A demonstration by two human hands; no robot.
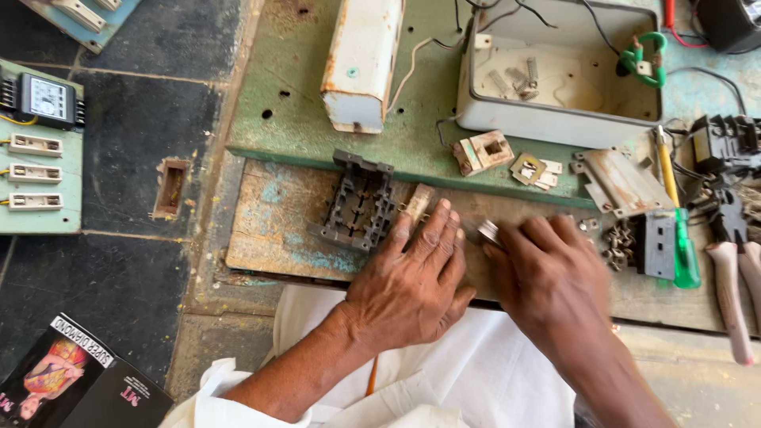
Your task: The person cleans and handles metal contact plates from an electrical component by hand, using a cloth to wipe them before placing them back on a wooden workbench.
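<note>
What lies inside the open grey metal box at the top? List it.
Inside the open grey metal box, a few loose silvery screws lie on its stained floor. The near wall hides the floor strip directly behind it.

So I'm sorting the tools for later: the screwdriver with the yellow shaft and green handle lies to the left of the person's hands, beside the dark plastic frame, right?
Not quite. In the head view the screwdriver lies to the right of both hands, near the pliers. The dark plastic frame sits by the left hand; the right hand is beside it.

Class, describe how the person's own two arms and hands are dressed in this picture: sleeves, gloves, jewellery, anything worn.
Both hands are bare: the left hand and the right hand wear no gloves, and no rings or watch show. The forearms are uncovered. A white cloth sleeve bunches near the left elbow; the white garment covers the lap below.
</note>
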